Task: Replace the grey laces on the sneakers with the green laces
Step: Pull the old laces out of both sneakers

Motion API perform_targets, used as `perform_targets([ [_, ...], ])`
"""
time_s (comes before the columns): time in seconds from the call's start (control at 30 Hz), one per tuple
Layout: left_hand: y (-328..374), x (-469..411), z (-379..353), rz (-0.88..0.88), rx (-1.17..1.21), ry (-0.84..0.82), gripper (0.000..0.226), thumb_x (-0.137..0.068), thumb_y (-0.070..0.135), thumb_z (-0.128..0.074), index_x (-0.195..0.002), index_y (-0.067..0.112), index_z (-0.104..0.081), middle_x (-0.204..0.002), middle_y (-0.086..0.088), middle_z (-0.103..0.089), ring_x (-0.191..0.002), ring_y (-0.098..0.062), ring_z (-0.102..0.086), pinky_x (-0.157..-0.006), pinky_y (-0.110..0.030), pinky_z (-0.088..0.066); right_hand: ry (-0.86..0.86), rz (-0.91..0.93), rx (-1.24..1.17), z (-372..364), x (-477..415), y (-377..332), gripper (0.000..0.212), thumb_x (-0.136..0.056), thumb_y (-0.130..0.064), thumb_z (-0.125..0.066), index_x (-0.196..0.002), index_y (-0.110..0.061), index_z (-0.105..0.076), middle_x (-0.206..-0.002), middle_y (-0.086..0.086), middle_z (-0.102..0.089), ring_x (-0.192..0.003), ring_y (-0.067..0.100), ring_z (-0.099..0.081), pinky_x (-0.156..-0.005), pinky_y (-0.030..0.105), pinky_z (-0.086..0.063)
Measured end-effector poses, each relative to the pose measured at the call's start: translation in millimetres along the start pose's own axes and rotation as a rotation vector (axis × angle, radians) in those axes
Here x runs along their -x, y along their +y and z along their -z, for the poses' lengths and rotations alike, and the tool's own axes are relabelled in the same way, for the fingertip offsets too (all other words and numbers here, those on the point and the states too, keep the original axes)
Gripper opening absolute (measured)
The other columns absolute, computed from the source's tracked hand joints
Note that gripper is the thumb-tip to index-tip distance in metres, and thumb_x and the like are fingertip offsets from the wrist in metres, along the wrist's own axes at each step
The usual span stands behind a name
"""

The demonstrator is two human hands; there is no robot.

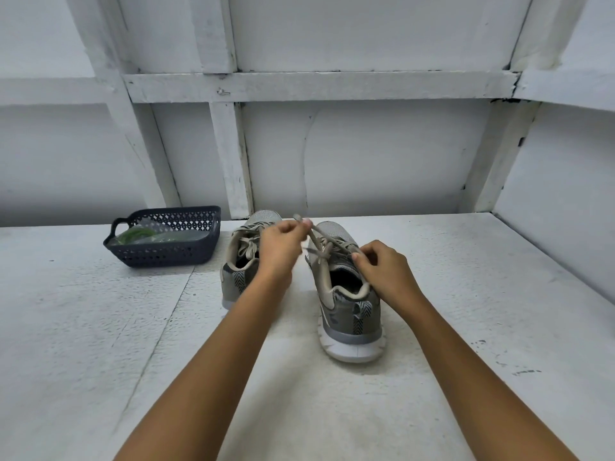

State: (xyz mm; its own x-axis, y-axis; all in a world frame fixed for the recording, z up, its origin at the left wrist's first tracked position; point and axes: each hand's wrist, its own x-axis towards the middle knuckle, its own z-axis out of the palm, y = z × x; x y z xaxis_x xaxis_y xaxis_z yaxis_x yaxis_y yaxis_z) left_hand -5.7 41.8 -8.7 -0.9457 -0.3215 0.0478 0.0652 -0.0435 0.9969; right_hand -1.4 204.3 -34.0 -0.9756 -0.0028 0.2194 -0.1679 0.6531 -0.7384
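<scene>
My left hand [283,242] pinches the free end of the grey lace [317,232], lifted over the right sneaker [347,306]. My right hand [382,271], fingers curled, pinches the lace by the top eyelets. If I tug before the bow is loose, it may jam into a knot or drag the shoe across the table [100,327].

The knot is blurred. My wrist covers part of the left sneaker [238,264], which is laced. The green laces [136,235] lie in the basket [166,256] to the left, seemingly wrapped, so I cannot count them.

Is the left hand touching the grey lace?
Touching. The head view shows the left hand pinching the grey lace lifted above the right sneaker.
</scene>
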Motion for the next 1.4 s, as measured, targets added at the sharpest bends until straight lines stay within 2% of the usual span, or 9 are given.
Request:
perform_targets([
  [0.1, 12.4, -12.2, 7.2, 0.036, 0.183, 0.081, 0.017, -0.091, 0.018, -0.061, -0.076, 0.011, -0.065, -0.077, -0.003, -0.06, -0.076, -0.014, -0.054, -0.064, -0.023, -0.046, 0.001, 0.003, -0.001, -0.2, -0.2, -0.1, 0.02, -0.094, -0.026, -0.055, -0.103, -0.01, -0.062, -0.099, 0.006, -0.066, -0.093, 0.019, -0.058, -0.077, 0.028, -0.043],
  [0.2, 2.4, -1.1, 5.8, 0.092, -0.058, -0.075, 0.027, -0.091, 0.031, -0.061, -0.093, 0.004, -0.066, -0.08, -0.003, -0.059, -0.075, -0.014, -0.054, -0.066, -0.026, -0.05, 0.005, 0.002, -0.011, -0.5, -0.1, 0.0, 0.02, -0.094, -0.026, -0.055, -0.103, -0.01, -0.062, -0.099, 0.005, -0.066, -0.092, 0.018, -0.058, -0.077, 0.028, -0.044],
  [0.3, -14.7, 16.8, -0.9, 0.069, -0.196, -0.187, 0.022, -0.089, 0.025, -0.064, -0.08, 0.005, -0.068, -0.079, -0.011, -0.063, -0.077, -0.019, -0.056, -0.073, -0.032, -0.047, 0.011, 0.006, -0.007, -0.8, -0.2, 0.8, 0.021, -0.093, -0.026, -0.055, -0.104, -0.01, -0.062, -0.1, 0.005, -0.067, -0.095, 0.02, -0.059, -0.079, 0.029, -0.045],
  [0.63, 23.7, -23.0, 18.7, -0.162, -0.213, 0.179, 0.027, -0.095, 0.017, -0.049, -0.069, 0.015, -0.058, -0.076, -0.014, -0.063, -0.082, -0.035, -0.066, -0.084, -0.05, -0.053, -0.012, 0.011, -0.004, -1.1, -1.1, 0.7, 0.022, -0.094, -0.027, -0.055, -0.105, -0.009, -0.061, -0.099, 0.005, -0.065, -0.094, 0.02, -0.059, -0.079, 0.029, -0.045],
  [0.8, 41.0, -16.3, 24.6, -0.167, -0.884, -0.083, 0.03, -0.089, 0.022, -0.046, -0.068, 0.003, -0.057, -0.065, -0.012, -0.057, -0.064, -0.028, -0.053, -0.065, -0.031, -0.048, -0.031, -0.017, -0.036, 3.2, -7.8, 1.3, 0.036, -0.098, -0.036, -0.045, -0.087, -0.005, -0.059, -0.081, 0.004, -0.061, -0.078, 0.02, -0.055, -0.066, 0.028, -0.042],
  [0.93, 26.4, -4.5, 16.7, -0.342, -1.26, -0.063, 0.019, -0.094, 0.016, -0.043, -0.095, -0.001, -0.052, -0.093, -0.018, -0.056, -0.09, -0.036, -0.055, -0.067, -0.033, -0.034, -0.059, -0.045, -0.057, 11.4, -28.7, 5.7, 0.016, -0.095, -0.02, -0.051, -0.101, -0.011, -0.063, -0.092, 0.009, -0.064, -0.089, 0.027, -0.063, -0.084, 0.044, -0.052],
  [1.03, 15.4, -10.4, 9.8, -0.412, -1.257, -0.203, 0.043, -0.09, 0.004, -0.045, -0.132, 0.008, -0.045, -0.123, -0.019, -0.047, -0.112, -0.038, -0.05, -0.087, -0.038, -0.041, -0.236, -0.025, 0.036, 15.2, -39.5, 6.8, 0.021, -0.09, -0.018, -0.059, -0.11, -0.018, -0.067, -0.098, 0.007, -0.063, -0.091, 0.021, -0.059, -0.078, 0.029, -0.046],
  [1.13, 5.9, -16.1, 1.2, -0.346, -1.136, -0.426, 0.044, -0.091, 0.009, -0.05, -0.134, 0.017, -0.051, -0.137, -0.011, -0.042, -0.127, -0.026, -0.043, -0.103, -0.027, -0.03, -0.23, 0.027, 0.057, 16.6, -43.5, 6.3, 0.006, -0.088, -0.02, -0.063, -0.09, -0.018, -0.068, -0.097, 0.005, -0.068, -0.096, 0.019, -0.061, -0.077, 0.025, -0.041],
  [1.4, 16.3, -1.1, 6.9, -0.389, -0.923, -0.329, 0.015, -0.089, 0.015, -0.052, -0.096, 0.01, -0.064, -0.085, -0.005, -0.063, -0.081, -0.022, -0.057, -0.067, -0.028, -0.04, -0.121, 0.212, 0.056, 36.1, -15.9, -9.4, 0.018, -0.092, -0.016, -0.056, -0.102, -0.018, -0.071, -0.077, -0.012, -0.064, -0.07, -0.003, -0.053, -0.06, 0.004, -0.036],
])
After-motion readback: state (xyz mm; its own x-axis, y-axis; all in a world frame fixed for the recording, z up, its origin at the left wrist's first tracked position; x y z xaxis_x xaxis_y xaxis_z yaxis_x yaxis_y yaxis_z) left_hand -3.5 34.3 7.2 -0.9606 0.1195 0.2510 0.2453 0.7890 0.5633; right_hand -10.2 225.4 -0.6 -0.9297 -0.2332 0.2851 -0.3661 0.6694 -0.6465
